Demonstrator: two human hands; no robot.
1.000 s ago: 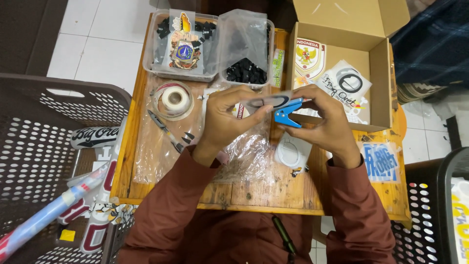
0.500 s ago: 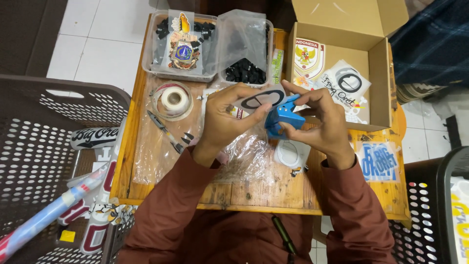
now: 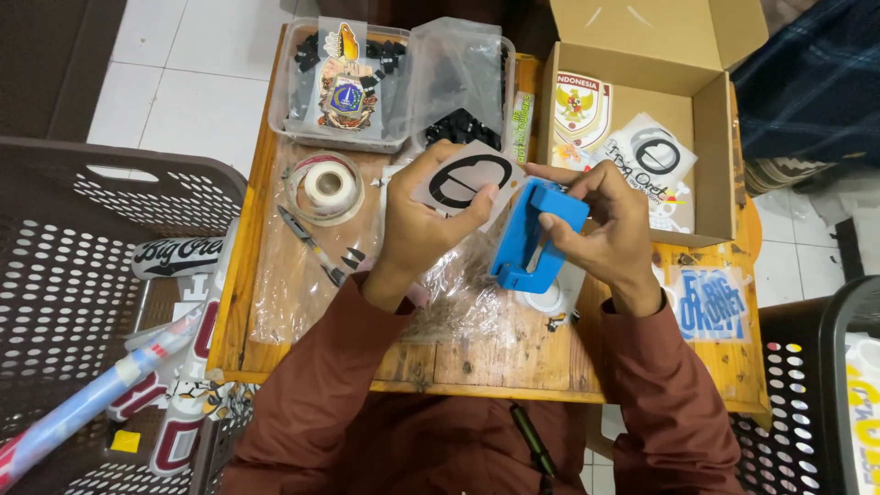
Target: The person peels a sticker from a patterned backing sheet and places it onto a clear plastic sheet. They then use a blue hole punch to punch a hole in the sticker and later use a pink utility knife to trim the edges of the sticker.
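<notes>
Since a moment ago, both hands have drawn apart and the round black-ring sticker [image 3: 466, 181] has tilted up to face the camera. It sits above the middle of the wooden desk [image 3: 477, 353], pinched by the left hand [image 3: 423, 220] between thumb and fingers. Just beside it, the right hand [image 3: 600, 229] is closed around a blue plastic tool [image 3: 534, 236]. Behind them lies an open cardboard box [image 3: 710, 137] with more stickers inside. A roll of tape [image 3: 328, 185] rests to the left, near clear plastic trays [image 3: 403, 82] of black parts.
</notes>
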